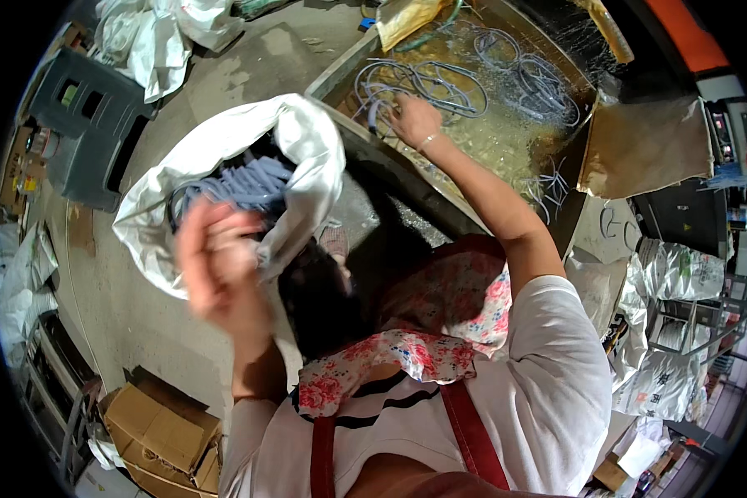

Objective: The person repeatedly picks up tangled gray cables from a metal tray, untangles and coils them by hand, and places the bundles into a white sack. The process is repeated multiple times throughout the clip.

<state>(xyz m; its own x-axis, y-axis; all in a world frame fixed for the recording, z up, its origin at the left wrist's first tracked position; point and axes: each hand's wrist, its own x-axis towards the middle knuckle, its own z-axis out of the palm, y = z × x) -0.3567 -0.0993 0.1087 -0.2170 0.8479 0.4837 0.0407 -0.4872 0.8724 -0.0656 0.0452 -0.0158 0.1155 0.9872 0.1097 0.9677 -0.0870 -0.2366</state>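
Reaching over the near edge of the water trough [340,71], my right hand [415,123] curls at grey tubing [419,76]; from afar I cannot tell either grip, my left hand [222,261] blurred at the white sack [311,145], where grey pieces [253,183] already lie; coils [546,90] remain uncollected
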